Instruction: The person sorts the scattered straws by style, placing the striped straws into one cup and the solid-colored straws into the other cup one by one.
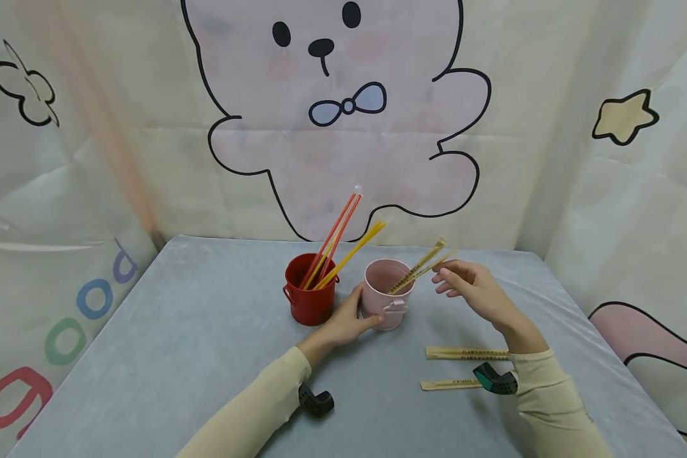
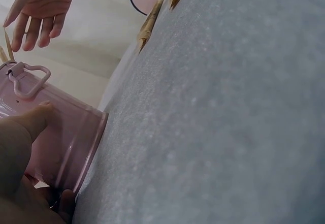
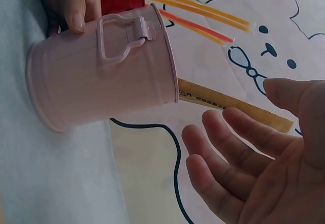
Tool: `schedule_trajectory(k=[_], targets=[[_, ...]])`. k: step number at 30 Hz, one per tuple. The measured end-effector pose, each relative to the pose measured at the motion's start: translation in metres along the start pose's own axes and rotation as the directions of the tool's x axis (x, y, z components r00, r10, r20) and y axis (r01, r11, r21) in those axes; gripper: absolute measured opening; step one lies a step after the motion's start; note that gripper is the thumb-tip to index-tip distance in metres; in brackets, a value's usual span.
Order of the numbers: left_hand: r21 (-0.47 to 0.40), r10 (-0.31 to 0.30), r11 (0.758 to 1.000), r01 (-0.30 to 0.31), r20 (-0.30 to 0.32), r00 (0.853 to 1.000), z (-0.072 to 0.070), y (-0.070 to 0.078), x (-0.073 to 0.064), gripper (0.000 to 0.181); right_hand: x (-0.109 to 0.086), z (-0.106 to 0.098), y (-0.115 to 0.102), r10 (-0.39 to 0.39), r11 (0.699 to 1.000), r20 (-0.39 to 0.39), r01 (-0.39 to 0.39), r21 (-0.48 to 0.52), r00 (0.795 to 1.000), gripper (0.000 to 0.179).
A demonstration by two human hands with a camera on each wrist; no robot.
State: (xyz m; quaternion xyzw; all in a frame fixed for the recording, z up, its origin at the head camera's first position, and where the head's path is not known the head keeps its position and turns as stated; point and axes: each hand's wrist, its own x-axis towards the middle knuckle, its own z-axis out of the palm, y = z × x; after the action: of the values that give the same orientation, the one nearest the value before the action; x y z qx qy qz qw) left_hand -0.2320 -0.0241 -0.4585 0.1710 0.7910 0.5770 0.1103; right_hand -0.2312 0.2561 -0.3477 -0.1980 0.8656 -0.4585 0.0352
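Note:
My left hand (image 1: 342,322) holds a small pink metal bucket (image 1: 376,302) upright on the table, with the thumb across its front in the left wrist view. Two long, narrow brown paper packets (image 1: 420,268) with printing lean out of the bucket toward the right. Beside their upper ends is my right hand (image 1: 474,292). Its fingers are spread and loosely bent in the right wrist view, the palm bare, with a packet (image 3: 233,104) passing behind the fingertips.
Just left of the pink bucket stands a red bucket (image 1: 311,310) with several orange and yellow straws (image 1: 343,236) in clear wrap. Two more paper packets (image 1: 455,353) lie on the grey-blue tablecloth (image 1: 206,331), partly behind the right forearm. A printed curtain (image 1: 521,95) hangs behind the table.

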Motion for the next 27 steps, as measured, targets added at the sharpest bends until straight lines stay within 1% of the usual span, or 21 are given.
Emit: schedule_trajectory(k=[4, 7, 9, 10, 13, 15, 17, 19, 20, 24, 27], targets=[[-0.013, -0.003, 1.000, 0.003, -0.003, 1.000, 0.000, 0.003, 0.000, 0.084, -0.005, -0.007, 0.002, -0.009, 1.000, 0.031, 0.009, 0.012, 0.999, 0.038], [-0.013, -0.009, 1.000, 0.009, -0.003, 1.000, 0.000, 0.003, 0.000, 0.084, -0.013, -0.012, 0.008, -0.025, 1.000, 0.065, 0.025, -0.001, 0.998, 0.035], [-0.014, -0.010, 1.000, 0.010, -0.004, 1.000, 0.000, 0.002, 0.000, 0.084, -0.019, -0.016, 0.016, -0.043, 0.999, 0.104, 0.046, -0.025, 0.994, 0.032], [-0.012, -0.008, 1.000, 0.008, -0.006, 1.000, 0.001, 0.001, 0.001, 0.084, -0.023, -0.018, 0.020, -0.050, 0.998, 0.136, 0.055, -0.037, 0.990, 0.031], [-0.002, 0.000, 1.000, 0.000, -0.011, 1.000, 0.002, 0.000, 0.002, 0.083, -0.033, -0.024, 0.033, -0.045, 0.996, 0.255, 0.065, -0.069, 0.966, 0.031], [0.006, 0.009, 1.000, -0.008, -0.011, 1.000, 0.003, 0.000, 0.003, 0.082, -0.037, -0.027, 0.041, -0.028, 0.996, 0.344, 0.055, -0.070, 0.938, 0.034], [0.011, 0.009, 1.000, -0.009, -0.009, 1.000, 0.003, 0.000, 0.004, 0.083, -0.040, -0.028, 0.050, -0.015, 0.997, 0.403, 0.045, -0.066, 0.915, 0.036], [0.011, 0.008, 1.000, -0.007, -0.008, 1.000, 0.004, 0.001, 0.004, 0.083, -0.040, -0.029, 0.058, -0.003, 0.997, 0.430, 0.037, -0.070, 0.903, 0.036], [0.010, 0.008, 1.000, -0.008, -0.007, 1.000, 0.004, 0.002, 0.003, 0.083, -0.040, -0.028, 0.062, -0.001, 0.996, 0.436, 0.038, -0.076, 0.900, 0.035], [0.012, -0.007, 1.000, 0.007, -0.016, 1.000, 0.003, 0.003, 0.002, 0.083, -0.038, -0.025, 0.075, -0.017, 0.992, 0.442, 0.070, -0.105, 0.897, 0.031], [0.016, -0.020, 1.000, 0.020, -0.018, 1.000, 0.002, 0.004, 0.001, 0.084, -0.037, -0.023, 0.081, -0.042, 0.993, 0.457, 0.087, -0.077, 0.888, 0.028]])
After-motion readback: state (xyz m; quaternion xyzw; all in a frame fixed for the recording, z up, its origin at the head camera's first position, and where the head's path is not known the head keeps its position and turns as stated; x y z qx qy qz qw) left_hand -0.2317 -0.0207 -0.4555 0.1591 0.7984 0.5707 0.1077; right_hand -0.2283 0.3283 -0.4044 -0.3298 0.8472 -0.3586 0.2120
